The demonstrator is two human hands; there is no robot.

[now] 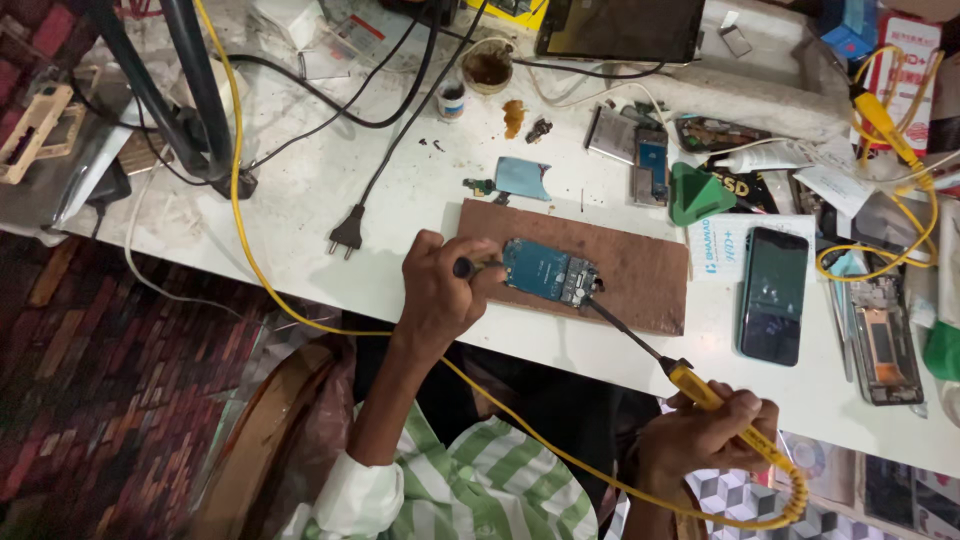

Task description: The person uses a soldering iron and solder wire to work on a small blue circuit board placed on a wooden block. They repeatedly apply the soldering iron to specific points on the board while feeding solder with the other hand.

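Head view, left hand [440, 290]: closed around a dark-handled tool [466, 268], pressed beside the circuit board.
Head view, right hand [705, 432]: clenched on a yellow soldering iron [722, 408], whose dark tip is laid against the board's right edge.
Circuit board [548, 272]: blue, flat on a brown wooden board [640, 270].
Surroundings: a dark phone [773, 294] is seen to the right on the white table [300, 240].
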